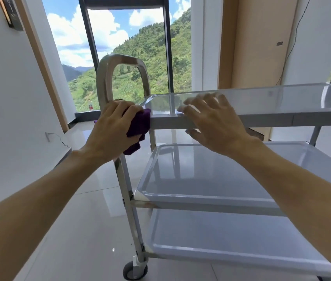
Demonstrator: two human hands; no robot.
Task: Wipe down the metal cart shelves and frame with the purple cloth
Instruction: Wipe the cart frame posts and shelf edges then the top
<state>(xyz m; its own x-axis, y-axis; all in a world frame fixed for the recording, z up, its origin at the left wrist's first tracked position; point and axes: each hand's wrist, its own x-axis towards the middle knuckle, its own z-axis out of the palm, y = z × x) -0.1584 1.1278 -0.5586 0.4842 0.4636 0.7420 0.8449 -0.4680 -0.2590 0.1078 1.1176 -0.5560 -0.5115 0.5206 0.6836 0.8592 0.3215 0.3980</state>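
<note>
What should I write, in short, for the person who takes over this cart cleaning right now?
Left hand grips the purple cloth, pressed against the top shelf corner, by the handle loop.
Right hand lies open on the top shelf's front edge, steadying it.
Done: cannot tell from this view which surfaces are already wiped.
Left: at least the middle shelf, bottom shelf and frame legs; neither hand touches them now.
</note>
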